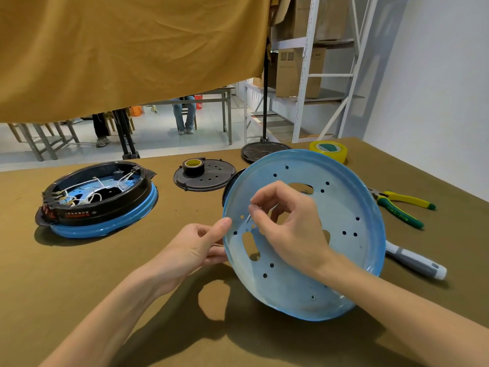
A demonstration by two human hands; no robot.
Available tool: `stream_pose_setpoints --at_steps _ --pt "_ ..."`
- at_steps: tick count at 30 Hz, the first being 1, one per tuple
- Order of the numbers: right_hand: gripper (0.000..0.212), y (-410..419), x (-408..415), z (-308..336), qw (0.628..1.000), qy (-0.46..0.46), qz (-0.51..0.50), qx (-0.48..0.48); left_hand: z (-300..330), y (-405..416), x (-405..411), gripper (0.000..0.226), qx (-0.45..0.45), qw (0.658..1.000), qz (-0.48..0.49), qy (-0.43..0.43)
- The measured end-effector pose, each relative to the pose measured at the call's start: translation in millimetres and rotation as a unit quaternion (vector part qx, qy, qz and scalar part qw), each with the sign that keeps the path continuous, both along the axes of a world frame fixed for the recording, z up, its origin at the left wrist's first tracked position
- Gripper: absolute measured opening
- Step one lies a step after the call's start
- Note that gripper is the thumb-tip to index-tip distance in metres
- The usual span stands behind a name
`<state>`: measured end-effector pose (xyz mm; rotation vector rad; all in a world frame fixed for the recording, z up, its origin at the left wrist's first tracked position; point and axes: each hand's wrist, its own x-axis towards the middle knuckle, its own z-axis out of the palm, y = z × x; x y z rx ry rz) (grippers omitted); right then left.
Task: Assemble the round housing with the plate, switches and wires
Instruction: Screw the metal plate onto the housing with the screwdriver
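Olive-brown cloth-covered table (79, 274), ochre curtain (127, 49) above, metal shelving (307, 70) with cardboard boxes behind. Blue perforated plate (344, 255), tilted on edge, gripped at its rim by the left hand (195, 250); right hand (288, 223) pinches something small and indistinct against it. Round housing (98, 200) at left holds white wires (95, 192); label unreadable. Pliers (402, 205) and tape roll (329, 151) at right.

you've got bright, even overhead light; soft shadows pool under the blue plate (344, 250) and your arms at the bottom of the frame. wide-angle bend warps the edges, with slight softness throughout.
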<state>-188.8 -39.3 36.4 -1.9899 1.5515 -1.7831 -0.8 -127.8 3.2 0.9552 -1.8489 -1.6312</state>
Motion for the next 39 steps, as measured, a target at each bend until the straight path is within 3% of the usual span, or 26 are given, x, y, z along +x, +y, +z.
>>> stream_pose_setpoints --at_steps 4,15,24,28,32,39 --pt "0.01 2.5 -2.0 0.7 1.0 0.002 0.006 -0.004 4.1 5.1 -2.1 0.074 0.001 1.0 0.002 0.007" --pt "0.009 1.0 0.8 2.4 0.996 0.06 0.064 0.007 0.9 2.0 -3.7 0.077 0.042 0.999 -0.005 0.032" --pt "0.004 -10.2 1.9 -0.9 0.986 0.143 0.086 0.028 -3.7 -5.1 -5.8 0.114 0.187 0.981 0.016 0.038" --pt "0.004 -23.0 4.3 1.3 0.985 0.113 0.079 0.101 -7.0 -7.5 -3.3 0.115 0.229 0.973 0.023 0.032" --pt "0.003 -32.3 0.1 7.1 0.978 0.069 0.095 0.17 -7.3 -8.2 -2.7 0.098 0.241 0.97 0.026 0.012" --pt "0.001 -26.6 -0.4 2.4 0.98 0.097 0.069 0.161 -0.3 -4.7 -6.9 0.108 0.258 0.964 0.063 -0.022"
